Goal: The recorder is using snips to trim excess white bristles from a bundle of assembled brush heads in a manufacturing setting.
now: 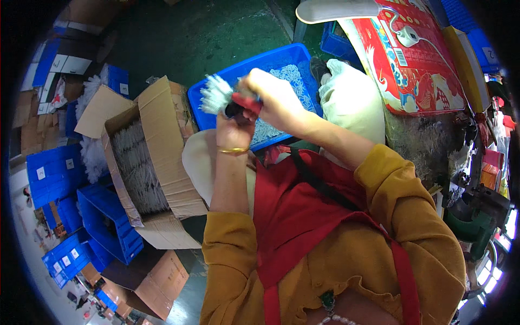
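Observation:
A bundle of thin whitish sticks (216,93) fans out to the left above the blue bin. My left hand (236,131) is closed around its lower end. My right hand (273,100) is closed and meets the left one from the right. Between them sits a small red and black thing (248,103), too blurred to name. What the right fingers grip is hidden. Under both hands the blue bin (295,51) holds many small white pieces (295,78).
Left of my knees stands an open cardboard box (168,135) packed with rows of thin whitish sticks (138,168). Blue crates (105,216) are piled farther left. At the right are a table with a red printed cover (417,65), a lamp (338,10) and dark machinery (482,206).

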Demonstrator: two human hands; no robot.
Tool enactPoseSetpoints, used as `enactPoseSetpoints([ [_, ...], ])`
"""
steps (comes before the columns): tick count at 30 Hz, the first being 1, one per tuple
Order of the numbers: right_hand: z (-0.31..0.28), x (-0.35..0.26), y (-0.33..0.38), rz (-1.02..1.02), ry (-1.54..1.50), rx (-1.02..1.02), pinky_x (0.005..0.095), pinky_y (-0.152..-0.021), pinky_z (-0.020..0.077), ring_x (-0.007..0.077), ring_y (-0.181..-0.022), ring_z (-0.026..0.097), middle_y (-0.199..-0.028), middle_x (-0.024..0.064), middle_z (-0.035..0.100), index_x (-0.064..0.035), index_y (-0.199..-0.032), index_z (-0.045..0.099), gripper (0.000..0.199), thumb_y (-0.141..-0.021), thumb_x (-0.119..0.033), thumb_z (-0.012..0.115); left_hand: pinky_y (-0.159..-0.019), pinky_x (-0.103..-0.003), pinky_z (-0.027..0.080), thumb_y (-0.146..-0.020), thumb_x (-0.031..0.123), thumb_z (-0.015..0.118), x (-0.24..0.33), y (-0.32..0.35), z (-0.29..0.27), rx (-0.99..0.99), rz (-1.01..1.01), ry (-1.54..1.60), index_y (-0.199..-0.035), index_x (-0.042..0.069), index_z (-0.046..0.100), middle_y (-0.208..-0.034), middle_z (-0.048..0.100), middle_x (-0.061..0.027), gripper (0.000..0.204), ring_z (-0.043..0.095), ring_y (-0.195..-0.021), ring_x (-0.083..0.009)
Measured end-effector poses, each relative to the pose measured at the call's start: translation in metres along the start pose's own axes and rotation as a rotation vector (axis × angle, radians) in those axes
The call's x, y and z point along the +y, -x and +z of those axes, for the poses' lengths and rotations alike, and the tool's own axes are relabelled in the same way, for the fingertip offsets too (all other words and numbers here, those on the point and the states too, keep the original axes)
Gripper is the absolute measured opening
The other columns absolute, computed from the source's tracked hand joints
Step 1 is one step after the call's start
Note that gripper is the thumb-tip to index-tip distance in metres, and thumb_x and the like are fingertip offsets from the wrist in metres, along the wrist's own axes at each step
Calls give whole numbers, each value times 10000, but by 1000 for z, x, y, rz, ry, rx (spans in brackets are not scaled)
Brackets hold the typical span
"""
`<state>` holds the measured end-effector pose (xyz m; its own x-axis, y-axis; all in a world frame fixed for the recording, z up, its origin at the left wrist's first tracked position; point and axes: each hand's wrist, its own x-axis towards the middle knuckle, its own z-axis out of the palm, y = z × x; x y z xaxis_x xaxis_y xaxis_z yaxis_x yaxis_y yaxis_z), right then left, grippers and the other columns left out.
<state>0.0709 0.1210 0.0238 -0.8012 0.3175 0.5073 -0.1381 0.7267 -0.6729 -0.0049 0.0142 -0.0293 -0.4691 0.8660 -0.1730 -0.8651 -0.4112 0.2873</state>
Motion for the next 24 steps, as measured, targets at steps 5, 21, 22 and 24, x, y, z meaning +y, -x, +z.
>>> enactPoseSetpoints([
  [5, -27, 5, -16, 743, -855, -459, 179, -382, 259, 37, -451, 342, -557, -30, 397, -85, -648, 444, 163, -678, -155, 588, -516, -282, 407, -791, 227, 395, 3, 10, 30, 224, -115, -21, -902, 5, 513, -736, 560, -95, 275, 516, -556, -171],
  [21, 14, 36, 0, 663, -423, 112, 216, -406, 348, 71, -468, 429, -606, 33, 489, -24, -742, 516, 167, -711, -178, 573, -349, -245, 306, -813, 114, 397, -12, -2, 24, 333, 99, -481, -849, -7, 517, -501, 445, -67, 175, 363, -366, -99],
  [22, 4, 33, -4, 556, -266, 83, 209, -444, 356, 60, -492, 431, -624, 20, 488, -18, -758, 513, 198, -712, -200, 576, -349, -245, 306, -813, 114, 397, -11, 1, 28, 334, 106, -483, -849, -7, 517, -501, 445, -67, 175, 363, -366, -99],
  [24, 3, 29, -11, 578, -310, 109, 212, -510, 373, 71, -562, 461, -656, 22, 500, -3, -773, 508, 224, -711, -206, 579, -322, -221, 276, -811, 104, 392, -8, 7, 34, 437, 118, -620, -865, -14, 528, -494, 442, -69, 188, 344, -347, -92],
])
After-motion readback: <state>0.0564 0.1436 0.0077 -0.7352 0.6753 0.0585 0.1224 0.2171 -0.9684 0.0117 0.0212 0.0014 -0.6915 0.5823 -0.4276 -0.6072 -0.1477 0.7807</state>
